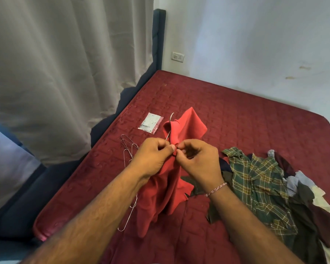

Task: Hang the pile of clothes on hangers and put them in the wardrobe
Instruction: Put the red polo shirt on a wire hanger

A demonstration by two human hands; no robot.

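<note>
Both hands met just above the bed (236, 115), working at the front of a red shirt (166, 187) that already had a wire hanger (169, 126) inside it, the hook poking out past the collar. The left hand (152, 159) had its thumb and forefinger pinched together on the cloth near the neck opening, and the right hand (198, 162) had its fingers (179, 149) pinched on the facing edge, so the two grips nearly touched. It looked like a button or placket was being fastened, though the spot itself was too small to make out.

The shirt hung partly lifted, its lower part trailing on the red mattress between the forearms. To the left lay a loose bunch of spare wire hangers (128, 168), partly covered by the left wrist. To the right, well apart from the hangers, sat the pile of clothes (259, 183), with a green checked shirt on top and darker items beneath. A small plastic packet (151, 122) rested beyond the hangers, near the curtain (65, 73) side.

By my reading, the step in hand was securing the first shirt on its hanger, with most of the pile still to do. The next move would call for letting go of the neck, taking the hook, and lifting the shirt clear without it sliding off. The wardrobe was not in view.
</note>
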